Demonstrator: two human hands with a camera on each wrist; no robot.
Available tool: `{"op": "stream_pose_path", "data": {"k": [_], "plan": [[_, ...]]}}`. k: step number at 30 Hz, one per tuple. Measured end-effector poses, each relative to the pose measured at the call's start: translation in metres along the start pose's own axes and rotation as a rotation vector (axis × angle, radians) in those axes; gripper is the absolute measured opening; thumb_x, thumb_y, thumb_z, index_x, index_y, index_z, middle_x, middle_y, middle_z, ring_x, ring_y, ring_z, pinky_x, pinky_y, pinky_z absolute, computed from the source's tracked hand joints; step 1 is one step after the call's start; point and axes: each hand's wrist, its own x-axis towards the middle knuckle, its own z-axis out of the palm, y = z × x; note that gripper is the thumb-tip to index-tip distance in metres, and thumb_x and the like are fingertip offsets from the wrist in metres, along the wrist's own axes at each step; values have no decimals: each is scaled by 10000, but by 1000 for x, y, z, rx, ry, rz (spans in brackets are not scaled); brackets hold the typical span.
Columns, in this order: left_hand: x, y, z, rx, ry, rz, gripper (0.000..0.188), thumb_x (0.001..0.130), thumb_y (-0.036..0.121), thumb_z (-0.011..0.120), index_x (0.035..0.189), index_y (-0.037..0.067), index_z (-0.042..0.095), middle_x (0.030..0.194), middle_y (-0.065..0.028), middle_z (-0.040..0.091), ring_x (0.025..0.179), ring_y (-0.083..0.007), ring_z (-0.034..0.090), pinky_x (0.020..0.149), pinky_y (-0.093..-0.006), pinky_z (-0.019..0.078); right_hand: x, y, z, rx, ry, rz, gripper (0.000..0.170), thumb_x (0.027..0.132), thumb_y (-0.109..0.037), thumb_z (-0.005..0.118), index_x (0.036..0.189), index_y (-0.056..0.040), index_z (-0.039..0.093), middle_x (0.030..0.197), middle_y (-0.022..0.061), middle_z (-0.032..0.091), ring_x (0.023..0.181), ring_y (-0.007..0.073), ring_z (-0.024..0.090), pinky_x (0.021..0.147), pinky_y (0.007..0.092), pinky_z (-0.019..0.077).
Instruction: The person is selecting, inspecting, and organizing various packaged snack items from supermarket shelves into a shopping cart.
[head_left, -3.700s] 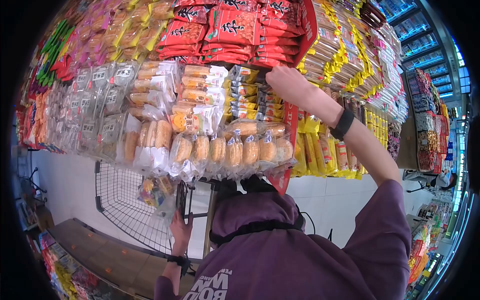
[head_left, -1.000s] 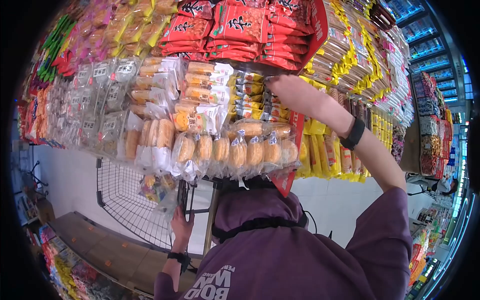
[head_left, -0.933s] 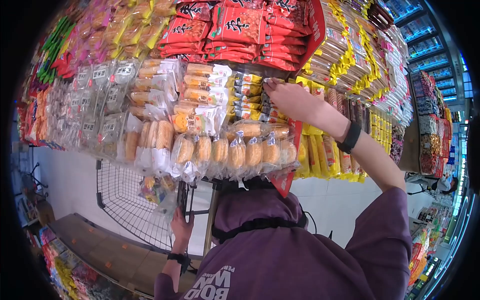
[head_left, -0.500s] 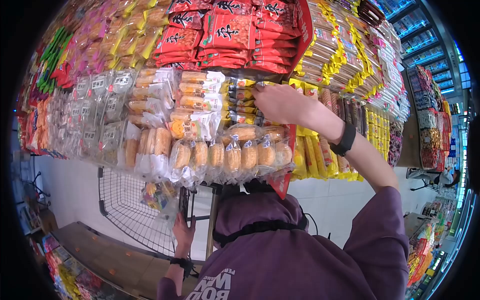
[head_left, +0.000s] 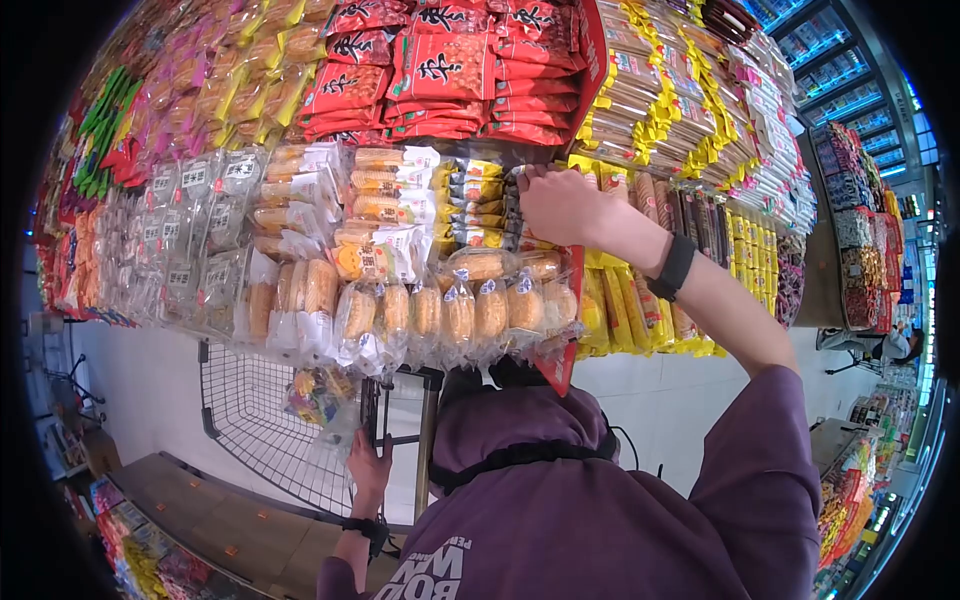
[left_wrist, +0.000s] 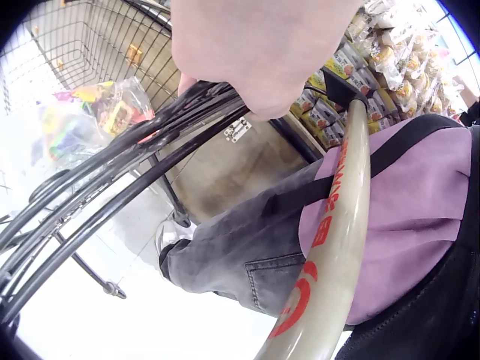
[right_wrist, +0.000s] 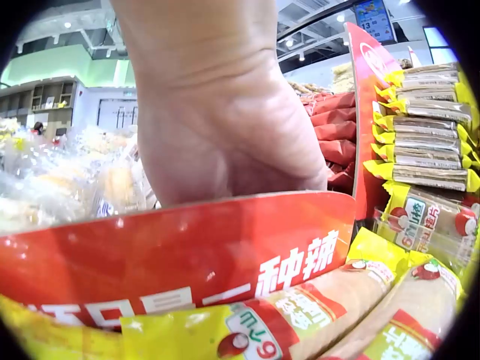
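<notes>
Over the small yellow-and-black packets reaches my right hand, its bent fingers at the dark packets of the row's right side. In the right wrist view that hand dips behind a red divider, which hides the fingertips and anything between them. My left hand is low beside the cart. From close up in the left wrist view, the same hand grips the black cart frame, fingers curled over it.
Wrapped round pastries line the display's front edge. Red bags are stacked behind; yellow-wrapped sticks lie right of the divider. A clear bag with colourful items is in the cart. A brown low shelf stands at lower left.
The display has shifted slightly left and down in the head view. My right hand has moved left and lower, its fingers bent among the packets. My left hand keeps its grip on the cart.
</notes>
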Motion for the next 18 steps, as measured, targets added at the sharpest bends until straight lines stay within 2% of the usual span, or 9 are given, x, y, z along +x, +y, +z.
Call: {"op": "stream_pose_path", "data": {"k": [2,5,8,9,12,15,18], "plan": [[0,0,0,0,1,-1,415,863,219,725,1182,16,553,1004,-190,656,892,-412,660,706,-483,538,-12,-4,-24,44,-92,-5,540,896,-87,477,1387,134,435,1405,310,510,1253,420,562,1061,447,454],[0,4,-2,10,6,3,412,863,218,724,1181,16,555,1000,-192,656,890,-412,658,717,-486,536,-11,2,6,126,354,-128,543,881,-95,493,1401,60,473,1416,260,524,1240,404,574,1095,454,421],[0,5,-4,39,1,5,415,862,219,722,1187,16,559,1006,-194,658,897,-410,657,725,-485,536,-7,-4,33,1,367,-211,538,869,-110,515,1399,-12,513,1422,229,530,1232,373,584,1123,462,385],[1,5,-4,49,0,4,416,862,219,722,1189,16,561,1009,-195,658,901,-410,657,727,-484,536,-3,-5,39,-53,451,-199,536,861,-123,533,1390,-36,532,1400,230,547,1223,361,587,1134,469,370],[0,2,-2,40,22,31,424,864,225,721,1196,13,564,1027,-200,661,920,-411,656,743,-481,538,-14,-3,20,189,411,-166,536,855,-130,540,1382,-30,539,1289,227,625,1171,370,612,1109,484,388],[-1,2,-3,41,7,14,431,865,228,720,1198,7,561,1041,-206,662,937,-413,654,755,-479,539,-21,-4,12,79,207,-80,510,856,-116,537,1362,-53,571,1129,217,694,1064,368,662,1008,498,464],[1,2,-3,22,1,16,432,865,229,720,1193,-1,559,1038,-210,659,938,-417,652,759,-478,538,-25,-4,23,124,242,-26,460,860,-95,532,1313,-74,610,986,229,708,967,370,688,874,513,515]]}}
